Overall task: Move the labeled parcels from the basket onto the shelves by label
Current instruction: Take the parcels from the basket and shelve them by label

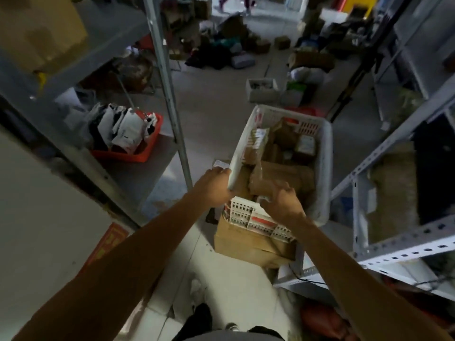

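Observation:
A white plastic basket stands in the aisle on a cardboard box, filled with several brown parcels. My left hand grips the basket's near left rim. My right hand reaches over the near rim, fingers curled on a brown taped parcel at the near end of the basket. A small parcel with a white label lies deeper in the basket. Grey metal shelves stand on my left, and another rack on my right.
A red tray of white packets sits on the left shelf, a big carton higher up. Boxes and bags litter the floor beyond the basket. A grey upright post stands just left of the basket.

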Tool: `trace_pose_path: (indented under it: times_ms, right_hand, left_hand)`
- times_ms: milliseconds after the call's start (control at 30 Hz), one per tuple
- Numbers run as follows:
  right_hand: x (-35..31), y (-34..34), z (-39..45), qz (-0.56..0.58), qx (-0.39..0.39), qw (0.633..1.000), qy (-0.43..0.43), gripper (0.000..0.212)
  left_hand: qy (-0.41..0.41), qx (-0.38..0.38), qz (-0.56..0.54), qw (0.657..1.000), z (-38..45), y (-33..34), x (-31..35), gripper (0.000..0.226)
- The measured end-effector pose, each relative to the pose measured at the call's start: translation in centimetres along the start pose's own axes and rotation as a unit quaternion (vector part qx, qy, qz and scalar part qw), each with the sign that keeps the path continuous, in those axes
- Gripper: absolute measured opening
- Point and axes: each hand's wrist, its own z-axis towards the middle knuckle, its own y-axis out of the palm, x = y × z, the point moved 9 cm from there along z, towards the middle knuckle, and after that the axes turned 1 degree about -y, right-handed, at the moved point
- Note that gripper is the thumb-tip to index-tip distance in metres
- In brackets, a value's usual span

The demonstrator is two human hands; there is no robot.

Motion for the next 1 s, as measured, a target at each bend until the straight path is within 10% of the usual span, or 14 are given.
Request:
trace_pose_path:
  times_ms: [1000]
  right_hand:
    - [13.3, 6.3, 17.2, 0.154, -0.012, 0.969, 0.191, 0.066]
  left_hand:
    - [0.078, -0.233, 0.061, 0.967, 24.8, 11.1, 1.8, 0.071]
